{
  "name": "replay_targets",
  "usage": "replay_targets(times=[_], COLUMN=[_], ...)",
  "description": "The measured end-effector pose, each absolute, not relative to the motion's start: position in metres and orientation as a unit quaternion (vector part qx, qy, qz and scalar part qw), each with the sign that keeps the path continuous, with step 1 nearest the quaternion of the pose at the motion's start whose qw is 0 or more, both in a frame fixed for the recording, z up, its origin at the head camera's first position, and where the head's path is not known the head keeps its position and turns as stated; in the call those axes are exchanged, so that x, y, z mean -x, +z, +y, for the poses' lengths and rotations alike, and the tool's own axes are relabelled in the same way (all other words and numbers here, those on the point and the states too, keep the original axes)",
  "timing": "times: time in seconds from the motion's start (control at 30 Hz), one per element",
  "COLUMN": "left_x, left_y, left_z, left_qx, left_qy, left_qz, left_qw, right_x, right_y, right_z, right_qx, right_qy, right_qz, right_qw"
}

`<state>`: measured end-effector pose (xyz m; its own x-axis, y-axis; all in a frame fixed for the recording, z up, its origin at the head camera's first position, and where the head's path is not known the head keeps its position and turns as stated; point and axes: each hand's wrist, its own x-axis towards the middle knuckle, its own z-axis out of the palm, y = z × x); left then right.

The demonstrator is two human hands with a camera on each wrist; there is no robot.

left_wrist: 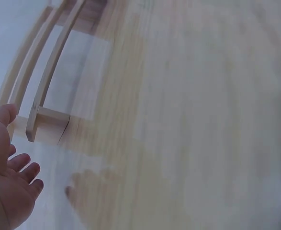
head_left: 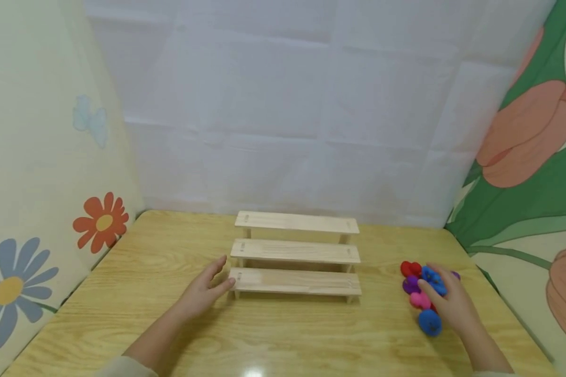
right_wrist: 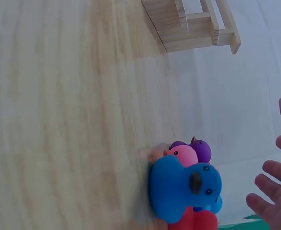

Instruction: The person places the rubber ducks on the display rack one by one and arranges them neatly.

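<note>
Left hand [head_left: 199, 297] extended, fingers spread, holding nothing, by the left end of one wooden rack [head_left: 294, 281], three boards; contact unclear; right hand [head_left: 456, 308] reached over toy ducks [head_left: 430, 323] right of the rack, fingers apart, grasp empty; two blue ducks counted, full total hidden.
</note>
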<state>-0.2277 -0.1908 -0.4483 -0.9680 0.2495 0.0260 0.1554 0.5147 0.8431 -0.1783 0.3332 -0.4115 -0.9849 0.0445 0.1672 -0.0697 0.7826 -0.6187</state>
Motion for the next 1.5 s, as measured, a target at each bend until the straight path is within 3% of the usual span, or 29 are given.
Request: replay_targets(times=[0.43, 0.7, 1.03, 1.33, 1.5], left_x=[0.228, 0.23, 0.228, 0.228, 0.227], left_y=[-0.467, -0.474, -0.474, -0.473, -0.473], left_z=[-0.174, -0.169, -0.172, -0.172, -0.171], left_qx=[-0.086, -0.065, -0.058, -0.057, -0.054], left_qy=[0.551, 0.559, 0.553, 0.553, 0.553], left_qz=[0.829, 0.827, 0.831, 0.831, 0.831], left_qw=[0.046, 0.018, 0.026, 0.027, 0.029], right_x=[0.149, 0.141, 0.134, 0.135, 0.138], right_y=[-0.429, -0.437, -0.455, -0.461, -0.466], right_z=[0.342, 0.341, 0.342, 0.342, 0.344], right_qx=[0.074, 0.099, 0.108, 0.154, 0.162], right_qy=[0.35, 0.389, 0.379, 0.435, 0.42], right_qz=[-0.933, -0.915, -0.917, -0.887, -0.893], right_qw=[0.036, 0.034, 0.065, -0.016, -0.019])
